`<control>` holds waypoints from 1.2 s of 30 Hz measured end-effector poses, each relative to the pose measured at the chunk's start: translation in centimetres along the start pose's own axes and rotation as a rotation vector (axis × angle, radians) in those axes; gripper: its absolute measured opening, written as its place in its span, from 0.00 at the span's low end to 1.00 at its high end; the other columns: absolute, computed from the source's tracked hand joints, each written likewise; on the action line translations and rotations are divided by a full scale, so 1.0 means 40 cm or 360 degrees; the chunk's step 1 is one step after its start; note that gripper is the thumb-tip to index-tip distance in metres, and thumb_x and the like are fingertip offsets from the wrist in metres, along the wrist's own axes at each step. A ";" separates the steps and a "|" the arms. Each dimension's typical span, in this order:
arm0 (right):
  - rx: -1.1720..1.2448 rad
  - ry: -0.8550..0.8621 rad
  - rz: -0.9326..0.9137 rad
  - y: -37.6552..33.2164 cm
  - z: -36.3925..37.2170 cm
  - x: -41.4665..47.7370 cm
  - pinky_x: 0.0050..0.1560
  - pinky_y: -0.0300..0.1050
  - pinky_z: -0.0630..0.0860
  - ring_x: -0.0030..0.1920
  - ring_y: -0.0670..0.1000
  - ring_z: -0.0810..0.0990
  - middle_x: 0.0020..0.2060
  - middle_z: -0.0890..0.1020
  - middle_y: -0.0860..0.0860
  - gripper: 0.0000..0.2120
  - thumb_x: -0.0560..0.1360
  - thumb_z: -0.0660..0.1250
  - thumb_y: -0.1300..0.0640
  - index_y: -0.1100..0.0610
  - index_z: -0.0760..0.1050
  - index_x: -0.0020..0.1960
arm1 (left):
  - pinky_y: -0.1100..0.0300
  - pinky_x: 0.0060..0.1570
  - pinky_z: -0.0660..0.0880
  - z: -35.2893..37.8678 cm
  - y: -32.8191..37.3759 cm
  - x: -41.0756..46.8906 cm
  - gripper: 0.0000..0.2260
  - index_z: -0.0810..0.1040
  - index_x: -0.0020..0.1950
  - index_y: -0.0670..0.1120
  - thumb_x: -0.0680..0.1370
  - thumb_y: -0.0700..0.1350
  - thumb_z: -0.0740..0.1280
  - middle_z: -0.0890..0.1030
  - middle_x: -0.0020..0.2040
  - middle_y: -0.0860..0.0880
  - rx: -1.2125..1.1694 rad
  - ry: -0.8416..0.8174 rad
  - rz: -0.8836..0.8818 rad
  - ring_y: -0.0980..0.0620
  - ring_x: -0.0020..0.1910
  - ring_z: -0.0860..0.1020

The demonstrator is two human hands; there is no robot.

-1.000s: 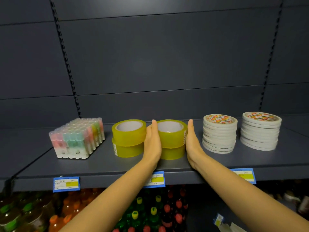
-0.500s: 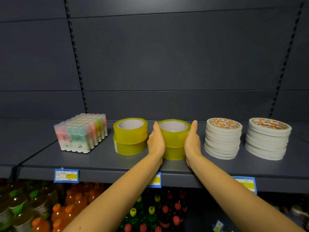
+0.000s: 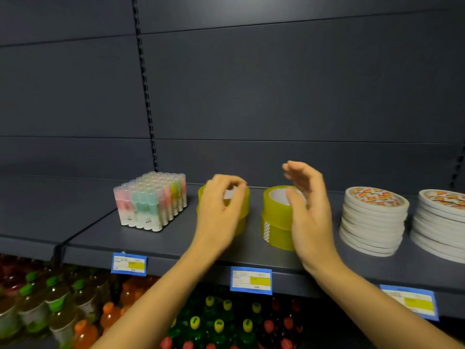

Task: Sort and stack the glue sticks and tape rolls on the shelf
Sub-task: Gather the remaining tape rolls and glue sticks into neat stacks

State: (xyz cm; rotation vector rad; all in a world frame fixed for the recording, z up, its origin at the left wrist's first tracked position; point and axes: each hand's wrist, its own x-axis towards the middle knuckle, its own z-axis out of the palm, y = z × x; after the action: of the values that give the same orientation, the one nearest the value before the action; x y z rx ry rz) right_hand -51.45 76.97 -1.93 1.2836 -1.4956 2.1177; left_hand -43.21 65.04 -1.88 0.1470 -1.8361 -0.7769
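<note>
Left tape stack (image 3: 243, 212) beneath left fingers (image 3: 238, 188)

On the shelf (image 3: 100, 235), left to right: glue stick pack (image 3: 151, 200), tape stack A (image 3: 244, 207), tape stack B (image 3: 275, 222), flat-roll stack C (image 3: 372, 222), flat-roll stack D (image 3: 440, 222). Bottles (image 3: 214, 323) stand below the shelf.

Your blurred left hand (image 3: 221, 210) covers most of the left yellow stack (image 3: 245, 207); its grip cannot be made out. Your right hand (image 3: 308, 212), also blurred, hides the right side of the next stack (image 3: 274, 217). The far white stack (image 3: 440, 222) runs off frame; label (image 3: 250, 280) print is unreadable.
</note>
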 end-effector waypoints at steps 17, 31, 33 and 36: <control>-0.0058 0.0179 0.1505 0.138 0.247 0.043 0.68 0.49 0.64 0.68 0.54 0.70 0.68 0.73 0.53 0.31 0.78 0.45 0.36 0.53 0.66 0.72 | 0.43 0.62 0.73 -0.022 -0.239 0.079 0.28 0.80 0.58 0.44 0.75 0.65 0.56 0.82 0.54 0.41 -0.1085 -0.0108 -0.1597 0.40 0.56 0.79; -0.0105 0.0452 0.1459 0.136 0.271 0.038 0.54 0.47 0.69 0.61 0.56 0.76 0.61 0.79 0.56 0.29 0.79 0.48 0.37 0.55 0.73 0.65 | 0.45 0.65 0.69 0.001 -0.239 0.066 0.25 0.77 0.61 0.48 0.78 0.61 0.50 0.79 0.60 0.45 -0.0823 0.0008 -0.1457 0.44 0.60 0.75; -0.0155 0.0399 0.1437 0.133 0.264 0.040 0.56 0.46 0.69 0.62 0.56 0.75 0.61 0.78 0.56 0.28 0.79 0.47 0.38 0.56 0.73 0.65 | 0.46 0.66 0.69 -0.007 -0.234 0.065 0.25 0.76 0.63 0.48 0.79 0.61 0.50 0.79 0.61 0.45 -0.0801 -0.0052 -0.1447 0.44 0.62 0.75; -0.0338 0.0309 0.1284 0.119 0.254 0.043 0.64 0.47 0.66 0.65 0.54 0.72 0.66 0.75 0.54 0.24 0.82 0.48 0.44 0.57 0.70 0.68 | 0.47 0.67 0.67 -0.035 -0.220 0.064 0.26 0.75 0.65 0.47 0.80 0.60 0.48 0.77 0.63 0.44 -0.0755 -0.0254 -0.1415 0.44 0.64 0.73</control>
State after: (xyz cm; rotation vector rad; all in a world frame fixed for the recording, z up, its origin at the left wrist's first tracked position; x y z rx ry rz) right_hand -50.24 65.70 -2.74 0.3927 -2.3218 2.3078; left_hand -45.28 56.42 -4.61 0.6274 -1.6427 -1.8576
